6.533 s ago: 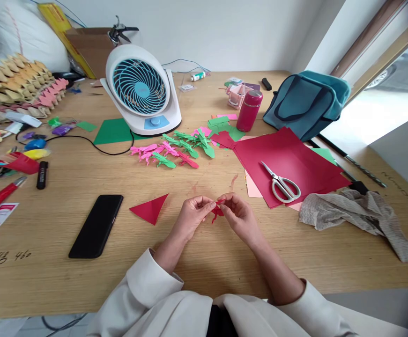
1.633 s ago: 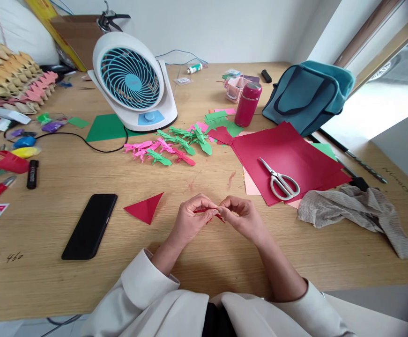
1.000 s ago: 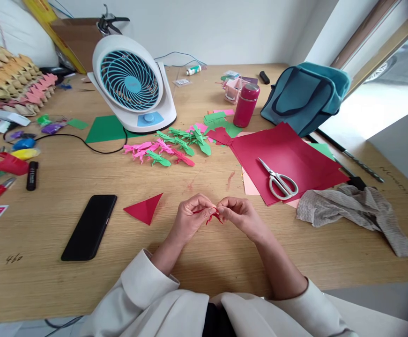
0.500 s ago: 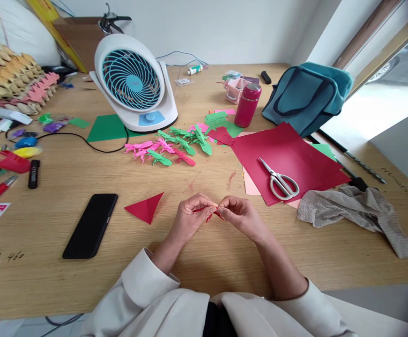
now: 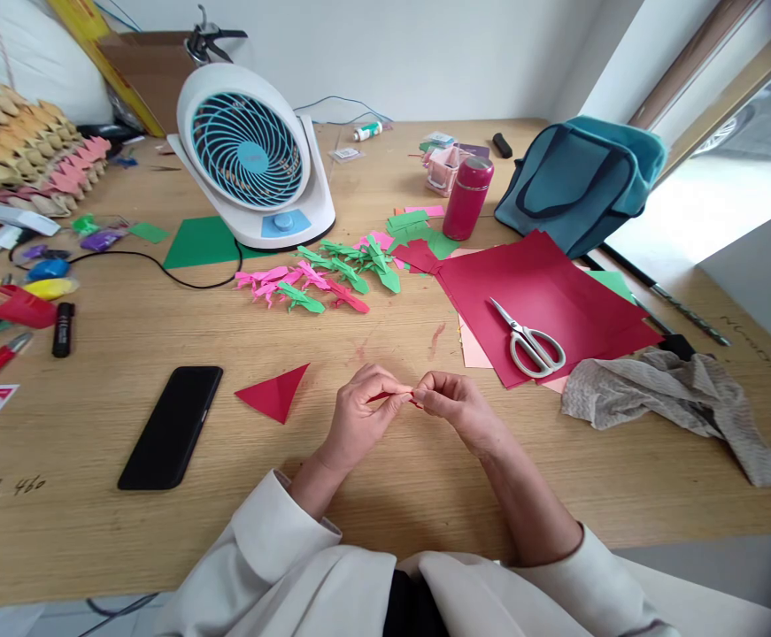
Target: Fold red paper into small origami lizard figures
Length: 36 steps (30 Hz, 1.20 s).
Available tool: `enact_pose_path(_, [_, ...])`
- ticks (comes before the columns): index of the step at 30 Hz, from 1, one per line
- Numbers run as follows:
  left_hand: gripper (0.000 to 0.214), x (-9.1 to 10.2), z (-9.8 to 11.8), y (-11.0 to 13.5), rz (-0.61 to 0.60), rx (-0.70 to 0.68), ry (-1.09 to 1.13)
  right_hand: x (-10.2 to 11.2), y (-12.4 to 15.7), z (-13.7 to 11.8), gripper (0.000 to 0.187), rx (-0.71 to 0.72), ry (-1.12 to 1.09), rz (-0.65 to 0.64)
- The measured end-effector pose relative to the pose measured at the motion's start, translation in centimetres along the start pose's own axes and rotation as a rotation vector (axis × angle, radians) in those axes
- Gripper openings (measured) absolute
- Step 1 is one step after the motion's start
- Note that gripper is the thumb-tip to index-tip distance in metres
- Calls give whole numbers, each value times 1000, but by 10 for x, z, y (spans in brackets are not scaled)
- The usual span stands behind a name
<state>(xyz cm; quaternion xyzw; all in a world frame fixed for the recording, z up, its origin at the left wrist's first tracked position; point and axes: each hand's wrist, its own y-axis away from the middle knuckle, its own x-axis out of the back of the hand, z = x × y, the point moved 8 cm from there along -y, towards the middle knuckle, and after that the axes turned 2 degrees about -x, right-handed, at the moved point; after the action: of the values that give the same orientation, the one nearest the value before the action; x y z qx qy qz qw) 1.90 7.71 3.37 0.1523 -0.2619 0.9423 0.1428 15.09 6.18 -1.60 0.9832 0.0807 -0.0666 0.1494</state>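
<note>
Between my two hands is a small folded piece of red paper (image 5: 415, 401), mostly hidden by the fingers. My left hand (image 5: 366, 410) pinches it between thumb and forefinger. From the other side my right hand (image 5: 459, 409) pinches its right end, and the fingertips of both hands nearly meet. On the table to the left lies a red paper triangle (image 5: 274, 395) with a crease. Beyond the hands sits a group of folded paper figures in green (image 5: 380, 265), pink (image 5: 269, 282) and red (image 5: 349, 297).
White-handled scissors (image 5: 529, 341) rest on large red sheets (image 5: 558, 292) at the right, beside a crumpled grey cloth (image 5: 664, 398). A black phone (image 5: 171, 428) lies at the left. Farther back stand a fan (image 5: 252, 159), a red flask (image 5: 468, 199) and a teal bag (image 5: 581, 181).
My left fingers have shifted slightly right along the folded red paper and lie flatter. Less of its lower points shows under the fingertips. Everything else on the table stays put.
</note>
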Motion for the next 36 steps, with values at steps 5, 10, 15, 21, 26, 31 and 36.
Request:
enact_pose_path(5, [10, -1, 5, 0, -9, -114, -162, 0, -1, 2, 43, -40, 7, 9])
enact_pose_path(10, [9, -1, 2, 0, -18, -114, -228, 7, -1, -1, 40, 14, 13, 66])
enact_pose_path(15, [13, 0, 0, 1, 8, -79, -251, 6, 11, -31, 20, 339, 264, 165])
enact_pose_path(21, [11, 2, -1, 2, 36, -47, -236, -10, 22, -49, 8, 549, 550, 178])
enact_pose_path(26, [12, 1, -1, 2, 18, -54, -277, -10, 21, -47, 7, 574, 603, 218])
enact_pose_path(31, [11, -3, 0, 3, -3, -66, -314, -7, 19, -44, 6, 548, 620, 250])
enact_pose_path(36, [10, -4, -1, 4, -7, -57, -317, -8, 18, -42, 9, 559, 657, 267])
